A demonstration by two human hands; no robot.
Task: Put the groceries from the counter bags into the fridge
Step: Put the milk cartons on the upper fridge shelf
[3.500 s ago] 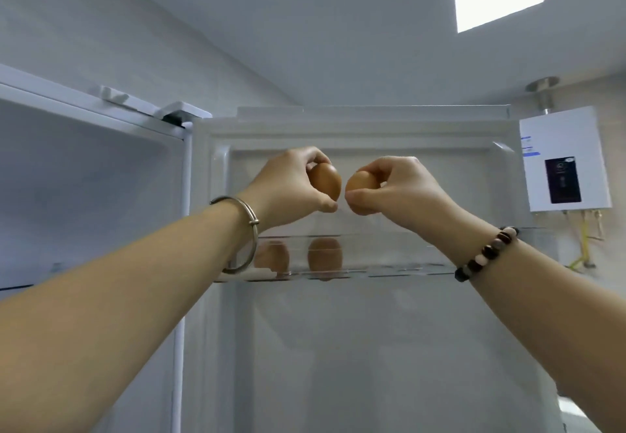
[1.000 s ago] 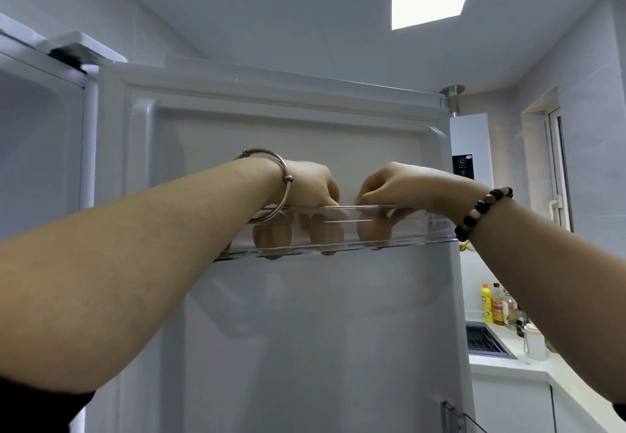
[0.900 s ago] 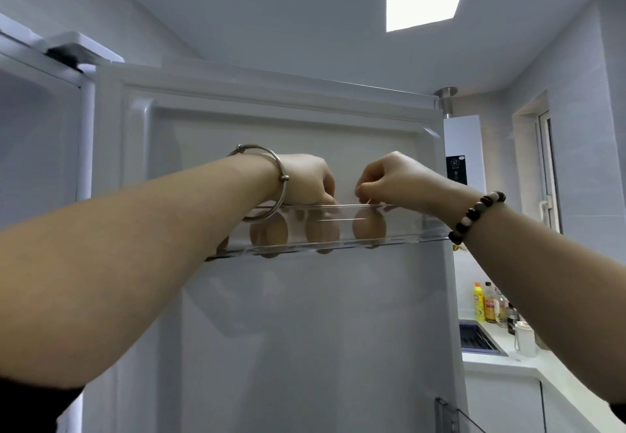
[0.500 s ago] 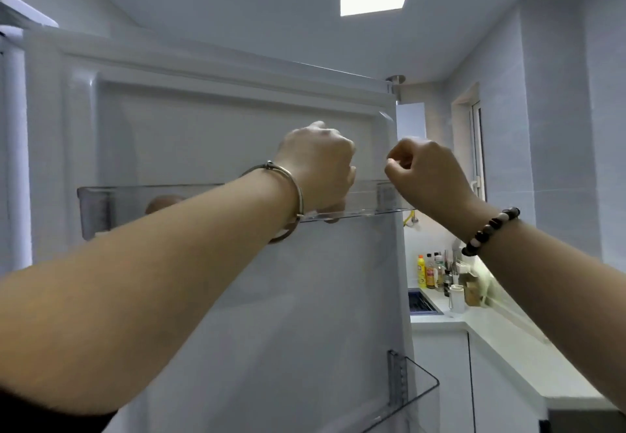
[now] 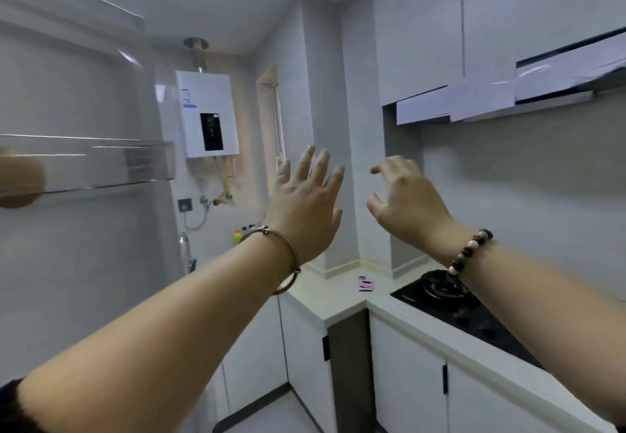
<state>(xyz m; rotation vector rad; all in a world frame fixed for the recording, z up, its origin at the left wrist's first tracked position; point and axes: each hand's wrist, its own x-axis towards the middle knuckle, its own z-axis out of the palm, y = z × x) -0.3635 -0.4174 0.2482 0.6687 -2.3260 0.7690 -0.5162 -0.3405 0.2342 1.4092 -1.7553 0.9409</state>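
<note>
Head view is showing my left hand and right hand spread and empty, so I'm heading, I judge, for another item from the counter bags.

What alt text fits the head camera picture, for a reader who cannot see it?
Two empty hands, the left hand with spread fingers and the right hand loosely curled, are raised in a white kitchen. At far left, an egg sits in the clear shelf of the fridge door; a counter with a black stove lies at lower right.
</note>
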